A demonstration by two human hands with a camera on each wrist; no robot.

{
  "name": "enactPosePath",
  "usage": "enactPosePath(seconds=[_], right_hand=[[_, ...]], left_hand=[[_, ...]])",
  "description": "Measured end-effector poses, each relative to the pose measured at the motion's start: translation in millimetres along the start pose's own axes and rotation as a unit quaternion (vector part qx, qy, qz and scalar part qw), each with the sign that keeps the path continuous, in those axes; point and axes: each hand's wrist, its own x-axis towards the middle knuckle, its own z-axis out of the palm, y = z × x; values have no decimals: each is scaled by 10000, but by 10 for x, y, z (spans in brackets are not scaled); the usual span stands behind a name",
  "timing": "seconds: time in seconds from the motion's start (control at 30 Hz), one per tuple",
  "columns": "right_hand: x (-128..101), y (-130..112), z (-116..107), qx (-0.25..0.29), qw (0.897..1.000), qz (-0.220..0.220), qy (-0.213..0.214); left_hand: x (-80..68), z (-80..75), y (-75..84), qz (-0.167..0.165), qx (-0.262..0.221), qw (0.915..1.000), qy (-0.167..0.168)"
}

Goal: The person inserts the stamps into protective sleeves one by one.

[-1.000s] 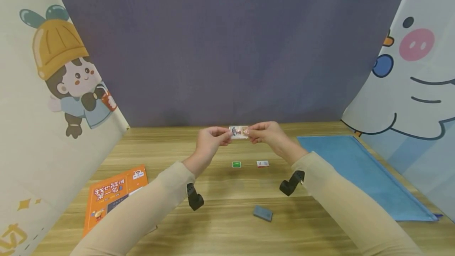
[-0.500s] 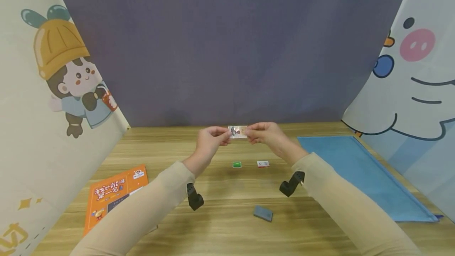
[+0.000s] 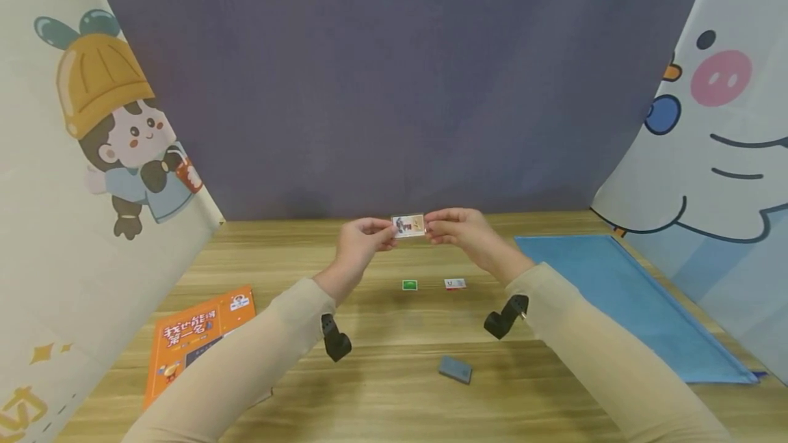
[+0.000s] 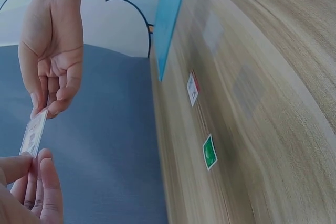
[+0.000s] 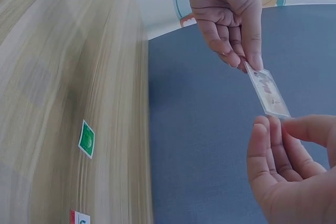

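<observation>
Centre frame: left hand [image 3: 360,243] and right hand [image 3: 460,230] each pinch an end of a small card [image 3: 409,225], held above the counter [image 3: 394,395].

Soft, even light; faint shadows beneath forearms; wide-angle edge bending; wrist views blurred on wood.

Green card [image 3: 409,284], orange book [image 3: 195,337], blue folder [image 3: 634,299], wood-grain table [image 3: 382,395]

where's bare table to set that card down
Bare wood lies between the orange book and the grey block, and behind the hands along the backdrop. It is crowded under the card, by the green tag and red-white tag.
</observation>
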Motion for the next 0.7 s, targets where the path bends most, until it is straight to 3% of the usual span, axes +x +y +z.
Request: enactPosePath(seconds=[0.23,0.5,0.7], right_hand=[[4,32,39,-20,10000,-10,27],[83,97,117,26,9997,-116,236],[125,131,199,144,9995,58,290]], left_hand=[[3,-6,-8,-124,-68,9998,-115],[1,-53,-44,-37,-59,9999,-115],[16,-96,-97,30,71,9998,-202]])
